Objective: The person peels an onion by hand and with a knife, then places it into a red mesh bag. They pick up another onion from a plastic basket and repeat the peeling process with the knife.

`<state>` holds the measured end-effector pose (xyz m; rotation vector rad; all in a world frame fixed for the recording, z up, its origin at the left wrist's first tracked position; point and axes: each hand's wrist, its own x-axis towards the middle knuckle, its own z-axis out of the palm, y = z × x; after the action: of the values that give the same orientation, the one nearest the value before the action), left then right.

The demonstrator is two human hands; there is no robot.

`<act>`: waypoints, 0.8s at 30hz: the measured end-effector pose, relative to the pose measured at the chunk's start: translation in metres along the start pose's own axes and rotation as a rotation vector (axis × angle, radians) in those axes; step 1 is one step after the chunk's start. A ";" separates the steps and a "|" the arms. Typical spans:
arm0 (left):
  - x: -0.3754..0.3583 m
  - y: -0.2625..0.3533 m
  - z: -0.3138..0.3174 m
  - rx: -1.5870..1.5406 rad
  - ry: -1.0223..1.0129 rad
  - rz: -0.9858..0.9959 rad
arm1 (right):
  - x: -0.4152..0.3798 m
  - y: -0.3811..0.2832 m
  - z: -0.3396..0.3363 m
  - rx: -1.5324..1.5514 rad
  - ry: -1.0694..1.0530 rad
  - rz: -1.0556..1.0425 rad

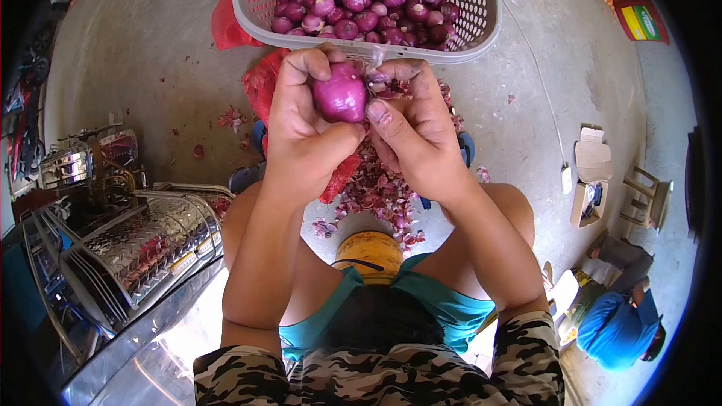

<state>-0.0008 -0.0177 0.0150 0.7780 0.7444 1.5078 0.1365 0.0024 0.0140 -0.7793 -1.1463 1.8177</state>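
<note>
A glossy purple red onion (pixel 340 95) sits in my left hand (pixel 299 124), with the fingers curled behind it and the thumb below. Close against its right side is my right hand (pixel 418 124), its thumb tip at the onion's edge and the index finger bent above. Thin onion skin (pixel 375 56), pale and translucent, shows by that index fingertip. Below the hands, a heap of loose onion skins (pixel 380 192) covers the floor between my legs. Red mesh netting (pixel 263 84) lies partly hidden behind my left hand.
A grey perforated basket (pixel 368 51) full of red onions stands just beyond my hands. A yellow bucket (pixel 370 252) is between my thighs. Shiny metal vehicle parts (pixel 143 240) crowd the left. At right are an open cardboard box (pixel 589 199), a small stool (pixel 647 199) and a person in blue (pixel 620 327).
</note>
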 end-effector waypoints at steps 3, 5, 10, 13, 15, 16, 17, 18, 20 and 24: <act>0.001 -0.001 -0.001 -0.023 0.026 0.003 | -0.001 0.005 -0.002 -0.046 0.018 -0.050; 0.002 -0.001 0.000 -0.083 0.041 -0.015 | -0.001 0.007 -0.003 -0.054 0.020 -0.066; 0.002 -0.002 -0.005 -0.232 0.043 0.013 | 0.001 0.008 -0.011 0.164 -0.045 -0.055; 0.004 -0.004 -0.014 -0.286 0.015 0.036 | -0.001 -0.003 -0.009 0.184 -0.062 0.004; 0.004 -0.002 -0.013 -0.294 0.019 0.009 | -0.001 -0.006 -0.008 0.055 -0.072 0.006; 0.003 -0.002 -0.013 -0.314 0.015 0.003 | -0.002 -0.006 -0.009 -0.031 -0.090 -0.018; 0.003 -0.004 -0.013 -0.334 0.011 -0.003 | -0.002 -0.006 -0.009 -0.095 -0.101 -0.034; 0.003 -0.005 -0.013 -0.354 0.006 -0.009 | -0.002 -0.006 -0.009 -0.159 -0.111 -0.052; 0.000 -0.007 -0.011 -0.389 0.022 -0.047 | -0.001 -0.004 -0.008 -0.209 -0.117 -0.075; 0.001 -0.002 0.000 -0.459 0.074 -0.124 | 0.000 0.002 -0.005 -0.205 -0.137 -0.157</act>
<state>0.0004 -0.0168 0.0132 0.3272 0.4623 1.5226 0.1399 0.0034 0.0103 -0.6668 -1.4585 1.6609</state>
